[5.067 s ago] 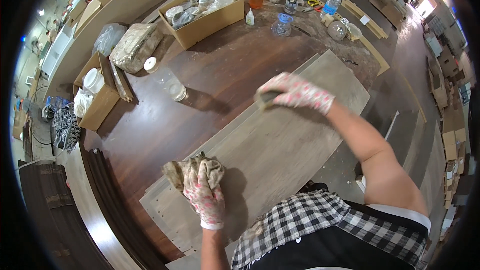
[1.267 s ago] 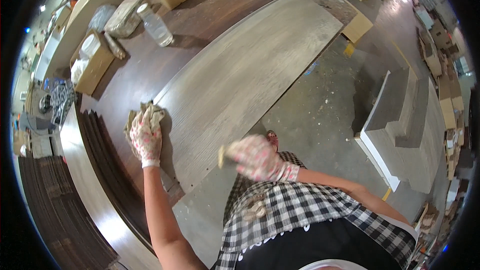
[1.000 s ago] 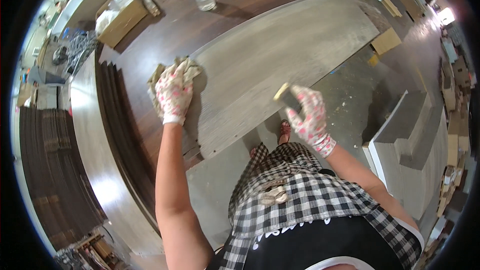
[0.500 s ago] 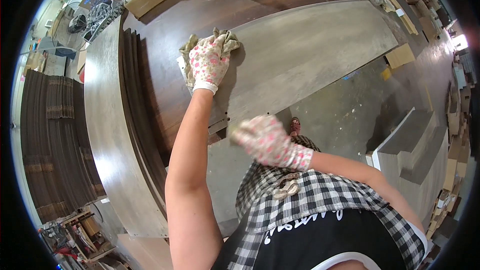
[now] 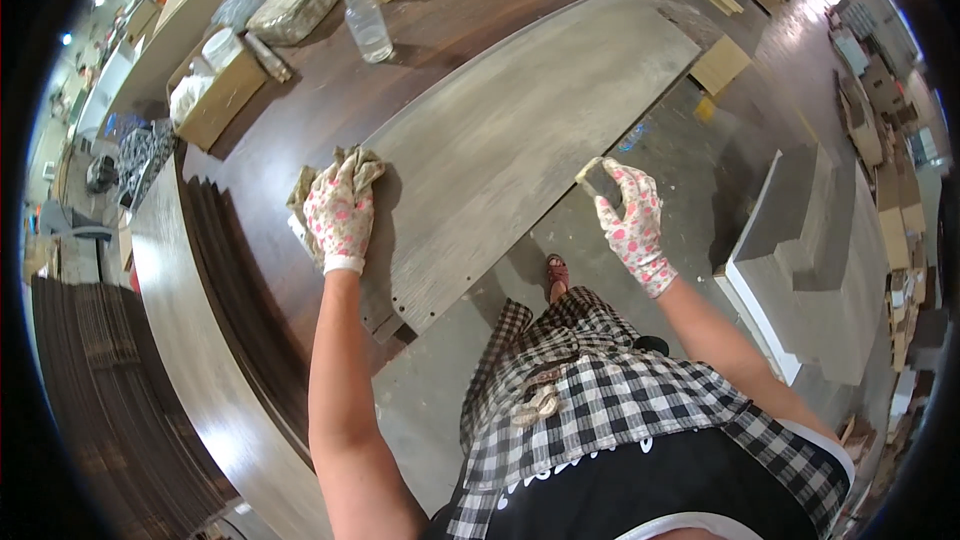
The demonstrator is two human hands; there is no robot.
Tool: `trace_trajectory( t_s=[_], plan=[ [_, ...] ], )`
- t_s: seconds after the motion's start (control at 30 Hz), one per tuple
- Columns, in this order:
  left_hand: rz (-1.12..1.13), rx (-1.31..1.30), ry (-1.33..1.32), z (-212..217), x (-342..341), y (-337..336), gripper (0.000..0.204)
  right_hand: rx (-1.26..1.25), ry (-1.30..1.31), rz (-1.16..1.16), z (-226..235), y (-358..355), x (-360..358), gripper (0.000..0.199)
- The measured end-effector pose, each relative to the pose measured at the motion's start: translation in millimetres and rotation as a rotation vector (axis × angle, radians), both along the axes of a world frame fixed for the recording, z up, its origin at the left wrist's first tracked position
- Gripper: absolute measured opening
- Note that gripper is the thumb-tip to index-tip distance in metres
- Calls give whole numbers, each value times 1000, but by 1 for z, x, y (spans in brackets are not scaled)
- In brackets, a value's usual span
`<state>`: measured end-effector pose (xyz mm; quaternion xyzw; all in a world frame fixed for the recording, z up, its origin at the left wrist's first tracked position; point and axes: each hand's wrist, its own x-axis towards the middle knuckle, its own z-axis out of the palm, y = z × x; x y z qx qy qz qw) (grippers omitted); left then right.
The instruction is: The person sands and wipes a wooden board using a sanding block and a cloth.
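The fingers of the left hand (image 5: 340, 215), in a white glove dotted with pink, lie pressed together and flat on a crumpled beige cloth rag (image 5: 345, 172), left of centre in the frame. The rag rests on the near left end of a long grey weathered wooden board (image 5: 530, 130), which runs diagonally from lower left to upper right across a dark brown wooden surface (image 5: 300, 120).

The fingers of the right hand (image 5: 630, 225), gloved the same way, pinch a small tan sanding block (image 5: 597, 180), held at the board's near long edge just right of centre. The block's face seems to meet that edge, though whether it truly touches is hard to tell.

Judging from this pose, the edge work goes best with the block kept flat against the edge, moved in long even strokes along the grain, while the left hand bears down through the rag so the board does not slide.

Farther out, a clear plastic bottle (image 5: 366, 18) stands near the top left, with open cardboard boxes (image 5: 215, 100) beside it. At the right, a pale stepped block (image 5: 810, 270) sits on the grey concrete floor (image 5: 690, 170).
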<state>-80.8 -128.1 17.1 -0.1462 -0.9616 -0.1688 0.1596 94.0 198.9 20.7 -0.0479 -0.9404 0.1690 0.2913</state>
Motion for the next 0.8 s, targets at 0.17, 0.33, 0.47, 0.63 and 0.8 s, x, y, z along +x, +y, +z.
trace_trajectory(
  t_s=[0.17,0.33,0.47,0.63,0.8],
  plan=[
    [-14,-30,-11,-6,-5,-6,44,32,-113,508,-2,-70,10,48],
    [18,-53,-33,-6,-3,-11,45,114,-144,343,-11,-13,-10,52],
    [15,-51,-15,-4,0,-7,41,-13,-190,106,2,75,-31,52],
    [10,-121,61,0,5,-9,37,2,-70,-69,5,184,-61,47],
    [71,-189,52,-8,2,-26,38,94,41,-192,-8,315,-98,43]
  ],
)
